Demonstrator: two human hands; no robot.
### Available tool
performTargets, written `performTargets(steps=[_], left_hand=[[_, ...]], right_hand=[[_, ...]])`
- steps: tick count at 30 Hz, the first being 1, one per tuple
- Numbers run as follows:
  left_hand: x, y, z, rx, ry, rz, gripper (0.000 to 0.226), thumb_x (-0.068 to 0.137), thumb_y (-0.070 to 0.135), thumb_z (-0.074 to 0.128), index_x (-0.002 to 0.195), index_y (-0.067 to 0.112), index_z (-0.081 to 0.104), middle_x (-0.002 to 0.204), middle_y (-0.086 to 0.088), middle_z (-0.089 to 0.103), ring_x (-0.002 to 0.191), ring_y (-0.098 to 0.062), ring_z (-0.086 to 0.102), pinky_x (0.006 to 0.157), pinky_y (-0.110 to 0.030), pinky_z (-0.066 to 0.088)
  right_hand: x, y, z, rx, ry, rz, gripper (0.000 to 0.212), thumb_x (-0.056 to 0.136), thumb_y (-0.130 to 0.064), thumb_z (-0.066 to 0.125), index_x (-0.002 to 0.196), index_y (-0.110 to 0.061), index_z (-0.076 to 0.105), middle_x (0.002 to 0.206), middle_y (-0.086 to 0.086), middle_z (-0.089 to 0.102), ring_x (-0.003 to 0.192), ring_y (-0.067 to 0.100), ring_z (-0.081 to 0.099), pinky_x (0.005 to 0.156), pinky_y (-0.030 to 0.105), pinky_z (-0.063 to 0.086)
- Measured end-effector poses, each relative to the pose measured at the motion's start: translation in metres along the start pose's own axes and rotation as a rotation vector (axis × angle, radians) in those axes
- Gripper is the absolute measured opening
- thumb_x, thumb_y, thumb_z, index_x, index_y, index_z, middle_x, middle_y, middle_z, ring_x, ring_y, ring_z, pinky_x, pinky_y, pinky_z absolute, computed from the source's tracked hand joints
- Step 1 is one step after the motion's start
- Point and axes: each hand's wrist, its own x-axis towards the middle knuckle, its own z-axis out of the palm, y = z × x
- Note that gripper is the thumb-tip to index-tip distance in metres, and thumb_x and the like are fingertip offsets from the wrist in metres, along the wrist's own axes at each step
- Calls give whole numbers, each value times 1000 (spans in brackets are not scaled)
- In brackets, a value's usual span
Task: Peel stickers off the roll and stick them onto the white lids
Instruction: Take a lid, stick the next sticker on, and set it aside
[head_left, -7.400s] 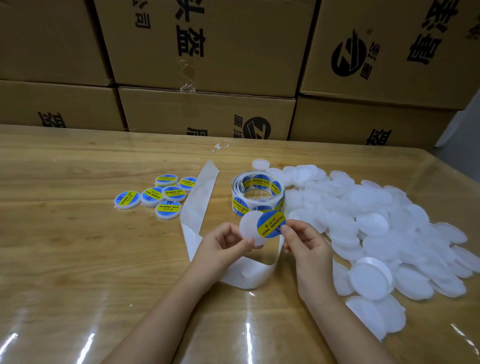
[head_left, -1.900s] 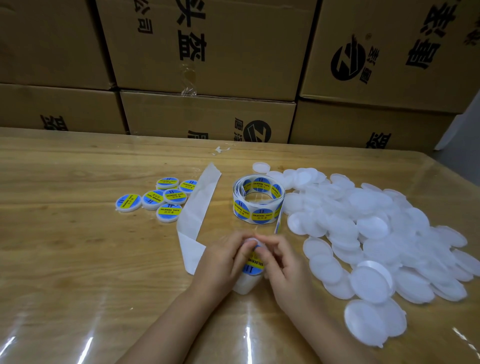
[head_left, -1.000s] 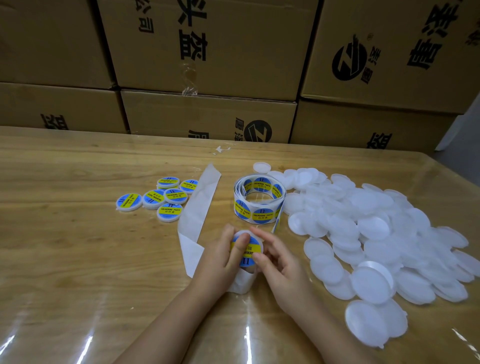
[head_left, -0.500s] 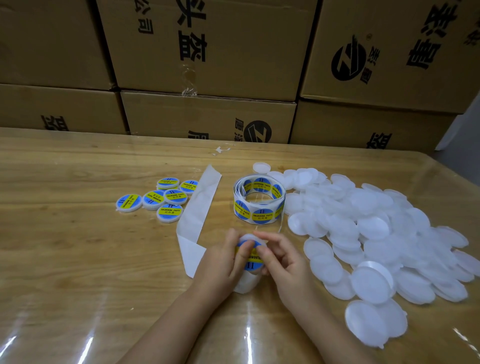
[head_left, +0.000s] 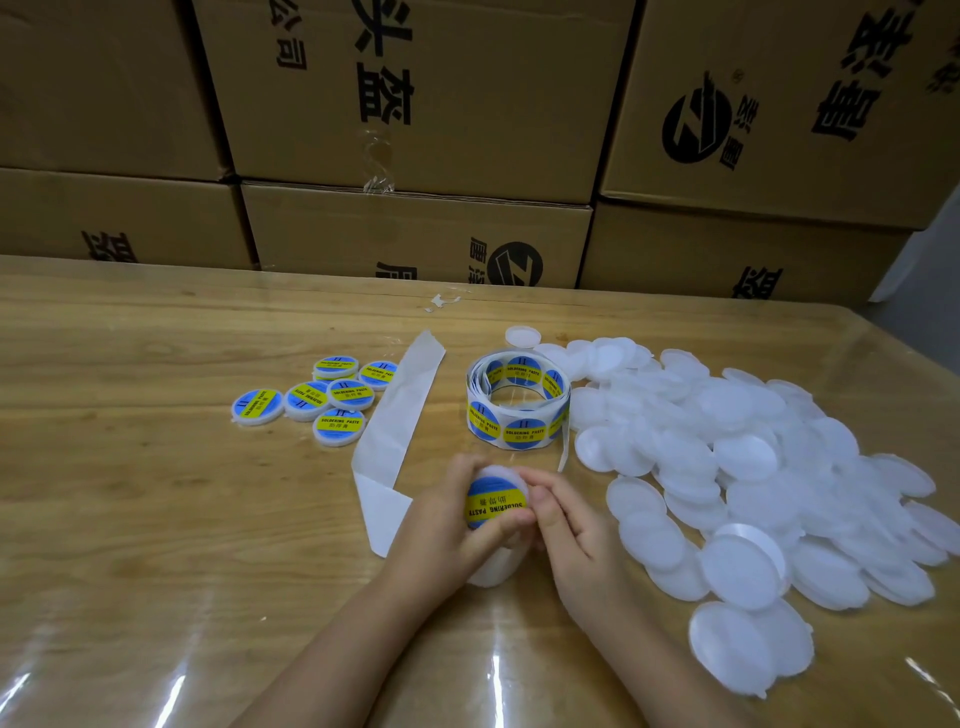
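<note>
A handful of finished lids (head_left: 306, 400), each faced with a blue-and-yellow "Soldering Paste" label, lie clustered at the left of the glossy wooden counter (head_left: 130, 493). Just beside them an emptied backing strip (head_left: 400, 410) trails back toward the person. In the centre foreground the left hand (head_left: 441, 540) grips a lid (head_left: 498, 473) tilted up off the counter. Its fingers (head_left: 462, 470) curl round the far left rim, and the thumb lies across the lower edge of the sticker (head_left: 493, 504) already seated on the lid's face, apparently rubbing it down. Beyond the hands and apart from them, the sticker roll (head_left: 519, 400) sits flat with its core upward. The right hand (head_left: 576, 545) meets the lid from the other side, its fingers (head_left: 543, 493) curled close together and their tips pinching the right rim where the sticker's edge ends. The lid is thus held between the two hands, face toward the person. It looks light, thin and fairly stiff, with a smooth face likely to slip, so the rim seems the place to hold it, which leaves the face free. The sticker looks flimsy and tacky. It is probably best lifted by one edge, and it is liable to crease or trap a bubble if pressed unevenly. At the right, plain white lids (head_left: 753, 467) spread in a wide overlapping heap, none of those in sight labelled.
</note>
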Motion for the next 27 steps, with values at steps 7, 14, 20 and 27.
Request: performTargets(steps=[7, 14, 20, 27], left_hand=[[2, -7, -1, -6, 67, -37, 21, 85, 57, 38, 81, 37, 41, 72, 26, 60, 68, 9, 53, 58, -12, 38], [17, -18, -7, -298, 462, -221, 21, 93, 42, 37, 80, 28, 46, 69, 16, 57, 57, -5, 55, 44, -15, 45], [26, -38, -38, -386, 611, -394, 19, 97, 31, 39, 80, 27, 47, 75, 8, 55, 63, -12, 52, 47, -17, 46], [27, -60, -65, -199, 525, -484, 14, 74, 30, 39, 86, 33, 44, 81, 11, 58, 72, -17, 57, 68, -40, 46]], right_hand=[[-1, 1, 5, -56, -17, 4, 21, 86, -34, 54, 99, -48, 62, 89, -11, 70, 83, 12, 64, 73, 26, 51], [2, 4, -3, -197, -22, -58, 14, 86, -29, 56, 91, -39, 64, 85, -13, 64, 78, 8, 59, 68, 12, 41], [5, 10, -7, -377, -18, -189, 15, 82, -11, 58, 90, -17, 69, 84, -9, 53, 71, 10, 52, 65, 17, 41], [11, 18, -12, -428, 158, -164, 24, 78, 6, 57, 81, -14, 69, 83, -4, 53, 70, 9, 53, 59, 13, 40]])
